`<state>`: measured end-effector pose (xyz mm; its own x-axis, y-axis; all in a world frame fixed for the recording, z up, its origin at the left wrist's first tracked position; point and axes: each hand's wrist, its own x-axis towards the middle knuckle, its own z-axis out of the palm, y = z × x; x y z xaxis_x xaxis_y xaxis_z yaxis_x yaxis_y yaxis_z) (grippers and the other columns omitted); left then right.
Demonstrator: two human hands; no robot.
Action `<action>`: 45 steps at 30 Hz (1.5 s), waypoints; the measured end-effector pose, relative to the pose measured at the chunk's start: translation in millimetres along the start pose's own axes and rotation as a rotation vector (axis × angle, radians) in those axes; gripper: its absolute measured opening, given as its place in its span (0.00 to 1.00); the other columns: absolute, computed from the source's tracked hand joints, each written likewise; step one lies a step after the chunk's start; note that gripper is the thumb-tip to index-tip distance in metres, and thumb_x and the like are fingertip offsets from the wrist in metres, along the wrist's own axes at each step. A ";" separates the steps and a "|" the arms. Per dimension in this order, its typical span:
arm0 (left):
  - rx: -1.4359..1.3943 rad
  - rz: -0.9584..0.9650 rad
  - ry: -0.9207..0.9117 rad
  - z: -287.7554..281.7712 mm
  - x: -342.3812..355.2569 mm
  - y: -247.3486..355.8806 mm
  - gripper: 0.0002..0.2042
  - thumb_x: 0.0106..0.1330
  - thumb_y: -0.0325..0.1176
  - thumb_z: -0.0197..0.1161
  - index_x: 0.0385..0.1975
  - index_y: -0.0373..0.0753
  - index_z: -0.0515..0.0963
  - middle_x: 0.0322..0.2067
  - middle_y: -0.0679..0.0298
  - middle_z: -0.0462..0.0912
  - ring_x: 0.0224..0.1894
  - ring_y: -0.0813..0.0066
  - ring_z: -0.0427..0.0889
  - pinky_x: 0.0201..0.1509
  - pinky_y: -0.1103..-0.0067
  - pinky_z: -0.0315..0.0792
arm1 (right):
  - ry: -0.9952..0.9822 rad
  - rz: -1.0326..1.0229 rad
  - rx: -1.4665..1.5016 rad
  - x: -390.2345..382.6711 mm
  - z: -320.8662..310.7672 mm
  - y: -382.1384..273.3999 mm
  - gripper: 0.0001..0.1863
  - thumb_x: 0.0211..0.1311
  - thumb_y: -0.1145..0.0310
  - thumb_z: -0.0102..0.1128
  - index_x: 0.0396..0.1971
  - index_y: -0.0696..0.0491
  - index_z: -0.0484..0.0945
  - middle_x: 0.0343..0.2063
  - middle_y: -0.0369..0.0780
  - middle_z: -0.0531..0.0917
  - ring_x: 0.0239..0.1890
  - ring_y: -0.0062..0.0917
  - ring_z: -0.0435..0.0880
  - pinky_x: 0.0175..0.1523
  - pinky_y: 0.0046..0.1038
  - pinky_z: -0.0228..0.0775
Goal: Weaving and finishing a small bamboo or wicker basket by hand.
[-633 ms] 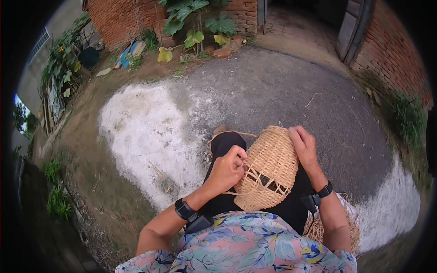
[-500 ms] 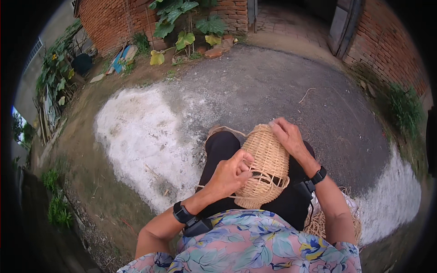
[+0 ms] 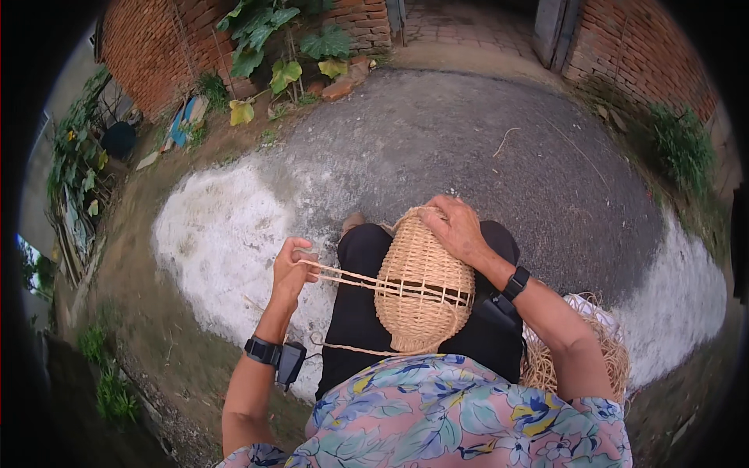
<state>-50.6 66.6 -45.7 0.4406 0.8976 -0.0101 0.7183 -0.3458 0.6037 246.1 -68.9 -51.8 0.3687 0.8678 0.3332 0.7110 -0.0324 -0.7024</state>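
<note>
A woven straw basket (image 3: 425, 257) lies across my thighs, its rounded body narrowing to a small neck near my shirt. Off to its left, my left hand (image 3: 292, 271) is closed in a pinch on a straw cord (image 3: 343, 275). Two strands of the cord run taut from those fingers to a slit-like gap in the weave across the basket's middle. My right hand (image 3: 456, 228) grips the basket's far end from above, fingers curled over the edge. Another loose strand (image 3: 355, 348) trails left from near the neck.
By my right hip is a heap of straw cord (image 3: 577, 351) with white material showing under it. White powdery patches (image 3: 222, 222) mark the dark paved ground (image 3: 468, 140). Farther off are leafy plants (image 3: 265, 47), brick walls (image 3: 144, 58) and an open doorway (image 3: 468, 23).
My left hand has moved away from the basket to the left, drawing the strands out taut. My right hand has shifted further over the basket's far end. The whole view has shifted slightly.
</note>
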 end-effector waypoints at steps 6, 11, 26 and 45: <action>-1.147 -0.068 -0.576 -30.9 -8.4 13.3 0.13 0.72 0.43 0.57 0.44 0.40 0.72 0.18 0.72 0.69 0.25 0.79 0.73 0.29 0.81 0.68 | 0.016 0.074 0.057 -7.5 -5.3 0.9 0.17 0.63 0.55 0.56 0.36 0.55 0.80 0.35 0.46 0.83 0.43 0.42 0.80 0.53 0.42 0.68; -0.196 0.064 -0.354 -50.0 -7.9 -14.3 0.18 0.51 0.29 0.75 0.40 0.40 0.76 0.24 0.67 0.72 0.26 0.78 0.72 0.32 0.78 0.70 | 0.025 0.049 0.036 -4.4 0.3 4.3 0.17 0.64 0.55 0.56 0.37 0.56 0.80 0.33 0.46 0.83 0.40 0.42 0.81 0.53 0.41 0.68; 0.046 0.731 -0.155 8.6 -60.4 73.2 0.02 0.52 0.25 0.65 0.25 0.37 0.79 0.26 0.58 0.83 0.27 0.60 0.83 0.32 0.71 0.77 | 0.035 0.017 0.051 -4.7 -4.7 -4.6 0.17 0.64 0.57 0.56 0.35 0.57 0.80 0.32 0.47 0.83 0.39 0.42 0.82 0.59 0.40 0.65; -0.049 0.716 -0.054 21.2 -66.9 61.4 0.04 0.57 0.22 0.65 0.30 0.35 0.79 0.27 0.59 0.83 0.25 0.64 0.83 0.29 0.73 0.77 | 0.030 0.021 0.067 -3.6 -1.0 -4.3 0.16 0.64 0.57 0.56 0.36 0.57 0.80 0.32 0.47 0.84 0.38 0.42 0.82 0.59 0.40 0.65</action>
<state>-24.6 -20.4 -24.9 0.8215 0.4400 0.3627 0.2186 -0.8305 0.5123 242.3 -72.4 -49.3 0.4011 0.8522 0.3360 0.6617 -0.0159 -0.7496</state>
